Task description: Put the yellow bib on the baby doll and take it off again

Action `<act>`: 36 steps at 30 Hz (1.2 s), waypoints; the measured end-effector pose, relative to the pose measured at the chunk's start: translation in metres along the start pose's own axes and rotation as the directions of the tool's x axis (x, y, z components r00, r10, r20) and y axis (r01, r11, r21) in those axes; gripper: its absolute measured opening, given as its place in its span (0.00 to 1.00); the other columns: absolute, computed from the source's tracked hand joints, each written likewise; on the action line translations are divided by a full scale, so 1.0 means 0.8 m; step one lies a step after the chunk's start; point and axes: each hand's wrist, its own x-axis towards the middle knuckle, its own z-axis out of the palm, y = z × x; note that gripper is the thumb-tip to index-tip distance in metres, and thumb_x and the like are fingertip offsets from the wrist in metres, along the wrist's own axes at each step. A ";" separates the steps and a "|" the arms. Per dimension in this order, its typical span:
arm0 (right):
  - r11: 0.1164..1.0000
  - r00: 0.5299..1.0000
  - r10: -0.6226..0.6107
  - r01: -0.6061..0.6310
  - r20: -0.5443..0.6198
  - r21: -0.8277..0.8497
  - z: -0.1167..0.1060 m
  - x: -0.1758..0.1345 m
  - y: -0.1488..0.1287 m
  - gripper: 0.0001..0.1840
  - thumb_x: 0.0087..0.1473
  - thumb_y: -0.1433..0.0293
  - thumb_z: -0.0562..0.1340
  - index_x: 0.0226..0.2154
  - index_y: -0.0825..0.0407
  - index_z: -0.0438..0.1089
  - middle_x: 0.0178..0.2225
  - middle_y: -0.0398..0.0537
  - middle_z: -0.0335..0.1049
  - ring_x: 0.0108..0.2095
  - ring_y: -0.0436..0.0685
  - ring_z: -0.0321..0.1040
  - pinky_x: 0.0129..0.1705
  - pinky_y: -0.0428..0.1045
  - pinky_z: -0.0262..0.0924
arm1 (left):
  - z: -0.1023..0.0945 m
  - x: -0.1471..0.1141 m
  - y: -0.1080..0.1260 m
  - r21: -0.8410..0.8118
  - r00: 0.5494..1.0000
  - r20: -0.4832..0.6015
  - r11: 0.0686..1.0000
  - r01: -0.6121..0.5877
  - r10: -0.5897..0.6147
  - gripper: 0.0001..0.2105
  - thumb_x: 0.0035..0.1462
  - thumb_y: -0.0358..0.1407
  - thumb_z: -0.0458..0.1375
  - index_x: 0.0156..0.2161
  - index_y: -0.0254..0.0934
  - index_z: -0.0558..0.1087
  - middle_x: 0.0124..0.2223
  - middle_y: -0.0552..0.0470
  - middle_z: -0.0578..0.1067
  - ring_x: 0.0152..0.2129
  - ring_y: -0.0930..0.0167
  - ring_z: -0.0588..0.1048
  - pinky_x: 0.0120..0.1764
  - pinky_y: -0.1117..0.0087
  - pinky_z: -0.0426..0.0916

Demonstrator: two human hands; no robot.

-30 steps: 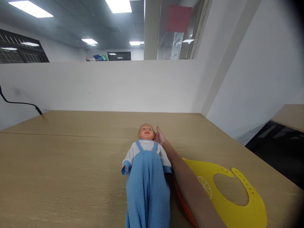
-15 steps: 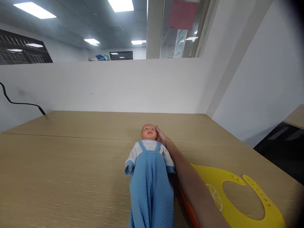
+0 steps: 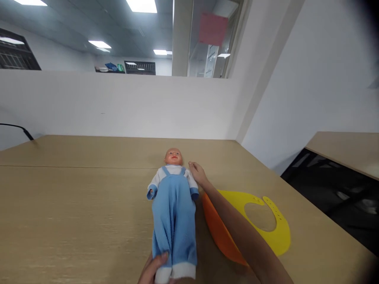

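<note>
A baby doll (image 3: 174, 205) in blue fleece dungarees and a white top lies on its back on the wooden table, head away from me. At the bottom edge, my left hand (image 3: 154, 268) is closed round the doll's lower leg, thumb on top of the cloth and fingers hidden behind it. My right hand (image 3: 197, 172) rests beside the doll's shoulder, a little apart from the head. Its fingers are loosely bent with nothing seen in them. Under my right forearm lies a yellow bib (image 3: 276, 232) with an orange pocket (image 3: 220, 228), partly covered by the arm.
The wooden table (image 3: 74, 213) meets a white low wall (image 3: 142, 106) at the back. A black cable (image 3: 25, 132) comes down at the far left. To the right, past the table's edge, stands another wooden surface (image 3: 349, 152) with a dark side.
My right hand has moved off the doll's head to beside its shoulder. My left hand has come into view and taken hold of the leg. The view has shifted, showing more of the bib.
</note>
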 end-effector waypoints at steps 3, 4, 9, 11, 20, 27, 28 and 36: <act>0.982 0.984 -0.156 0.146 -0.080 -0.123 -0.025 -0.079 -0.038 0.15 0.57 0.58 0.55 0.37 0.50 0.70 0.38 0.51 0.72 0.44 0.59 0.66 0.52 0.56 0.57 | -0.008 -0.017 -0.008 -0.043 0.998 0.051 0.999 -0.025 0.027 0.23 0.37 0.48 0.67 0.39 0.40 0.75 0.38 0.43 0.80 0.40 0.54 0.78 0.43 0.52 0.72; 0.968 0.976 -0.207 0.194 -0.073 -0.159 -0.033 -0.111 -0.050 0.12 0.56 0.61 0.57 0.37 0.50 0.70 0.40 0.52 0.72 0.46 0.60 0.65 0.54 0.57 0.56 | -0.013 -0.026 -0.011 -0.041 0.997 0.073 0.999 -0.033 0.036 0.27 0.34 0.49 0.68 0.42 0.40 0.74 0.38 0.43 0.80 0.40 0.53 0.78 0.44 0.51 0.72; 0.892 0.933 -0.350 0.360 0.085 -0.272 -0.048 -0.281 -0.083 0.12 0.56 0.69 0.57 0.44 0.48 0.68 0.46 0.51 0.68 0.49 0.59 0.64 0.53 0.56 0.60 | -0.044 -0.060 -0.036 0.386 0.933 0.061 0.854 -0.349 0.354 0.28 0.43 0.51 0.64 0.48 0.40 0.71 0.32 0.47 0.81 0.25 0.64 0.79 0.29 0.64 0.74; 0.858 0.914 -0.389 0.406 0.116 -0.314 -0.041 -0.330 -0.081 0.15 0.54 0.70 0.60 0.46 0.48 0.67 0.45 0.52 0.67 0.48 0.59 0.65 0.50 0.54 0.63 | -0.047 -0.062 -0.049 0.633 0.807 0.071 0.598 -0.491 0.587 0.19 0.50 0.50 0.60 0.41 0.40 0.75 0.26 0.51 0.79 0.20 0.68 0.76 0.24 0.70 0.70; 0.815 0.899 -0.436 0.411 0.034 -0.409 0.010 -0.379 -0.063 0.29 0.47 0.71 0.65 0.53 0.50 0.61 0.46 0.55 0.65 0.48 0.62 0.66 0.49 0.55 0.65 | -0.027 -0.038 -0.059 0.896 0.401 0.414 -0.288 -0.339 0.817 0.11 0.59 0.41 0.53 0.34 0.43 0.77 0.27 0.52 0.80 0.18 0.70 0.76 0.19 0.75 0.60; 0.813 0.897 -0.443 0.402 0.002 -0.421 0.013 -0.379 -0.061 0.24 0.52 0.66 0.64 0.51 0.49 0.64 0.45 0.54 0.67 0.46 0.61 0.68 0.47 0.54 0.67 | -0.028 -0.026 -0.062 0.901 0.374 0.431 -0.370 -0.226 0.821 0.09 0.59 0.39 0.54 0.31 0.40 0.74 0.23 0.54 0.78 0.18 0.70 0.76 0.18 0.75 0.58; 0.817 0.898 -0.440 0.398 -0.005 -0.416 0.013 -0.379 -0.061 0.24 0.52 0.65 0.64 0.51 0.49 0.64 0.44 0.54 0.67 0.46 0.61 0.69 0.46 0.54 0.67 | -0.025 -0.026 -0.062 0.895 0.363 0.443 -0.381 -0.230 0.820 0.10 0.59 0.39 0.54 0.30 0.40 0.73 0.22 0.55 0.78 0.17 0.70 0.76 0.18 0.75 0.57; 0.856 0.927 -0.375 0.344 -0.005 -0.387 0.016 -0.378 -0.057 0.25 0.49 0.70 0.66 0.51 0.48 0.64 0.45 0.53 0.66 0.46 0.61 0.68 0.46 0.54 0.67 | -0.012 -0.038 -0.056 0.830 0.197 0.539 -0.477 -0.288 0.819 0.16 0.64 0.36 0.48 0.25 0.40 0.71 0.18 0.57 0.74 0.14 0.72 0.73 0.19 0.73 0.57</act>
